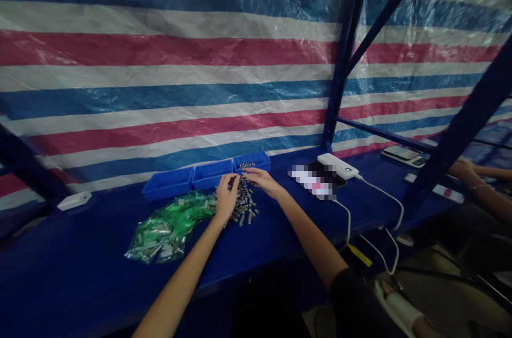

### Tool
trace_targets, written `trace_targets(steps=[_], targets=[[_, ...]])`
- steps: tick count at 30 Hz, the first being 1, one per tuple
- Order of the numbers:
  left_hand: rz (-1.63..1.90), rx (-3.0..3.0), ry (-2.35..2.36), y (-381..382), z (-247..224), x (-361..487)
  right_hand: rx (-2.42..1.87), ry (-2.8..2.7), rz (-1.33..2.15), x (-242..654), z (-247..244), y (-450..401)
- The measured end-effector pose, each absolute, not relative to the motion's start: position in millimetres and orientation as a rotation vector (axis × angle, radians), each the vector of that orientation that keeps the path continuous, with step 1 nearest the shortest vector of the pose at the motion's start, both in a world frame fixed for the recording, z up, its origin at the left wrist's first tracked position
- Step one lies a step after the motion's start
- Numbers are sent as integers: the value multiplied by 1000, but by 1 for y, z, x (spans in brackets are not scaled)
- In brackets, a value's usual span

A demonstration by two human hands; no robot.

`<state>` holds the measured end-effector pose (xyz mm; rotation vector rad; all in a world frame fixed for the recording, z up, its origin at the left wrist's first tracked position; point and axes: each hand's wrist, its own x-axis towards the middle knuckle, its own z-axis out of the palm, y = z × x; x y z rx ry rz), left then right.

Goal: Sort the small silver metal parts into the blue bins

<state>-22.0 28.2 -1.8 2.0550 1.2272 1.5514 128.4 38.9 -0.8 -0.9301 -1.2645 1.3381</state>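
Note:
My left hand (227,196) is closed in a pinch over a heap of small metal parts (245,204); what its fingers hold is too small to make out. Just right of it, my right hand (262,180) reaches in from the side, its fingers closed near the left fingertips, on something hidden or tiny. Behind the hands stand three blue bins: the left bin (168,183), the middle bin (210,174) and the right bin (262,161), which has small metal pieces in it. Green-tinted plastic bags (172,226) of metal parts lie left of my left hand.
A phone (316,180) and white power bank (338,166) with white cables lie to the right on the blue table (100,268). A small white device (74,200) sits at left. Blue posts rise right; another person's arm (486,183) shows beyond.

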Motion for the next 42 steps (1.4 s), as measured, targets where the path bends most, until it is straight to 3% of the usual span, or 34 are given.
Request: trace_targets(steps=[22, 28, 36, 42], targets=[[1530, 1865, 1270, 28, -3, -19, -843, -1236, 1426, 120, -1, 35], [1438, 1984, 1295, 26, -4, -18, -946, -1204, 1309, 119, -3, 38], [1487, 1926, 1381, 28, -7, -19, -1255, -1107, 843, 138, -20, 54], [1453, 1928, 1400, 24, -5, -17, -952, -1104, 917, 144, -13, 58]])
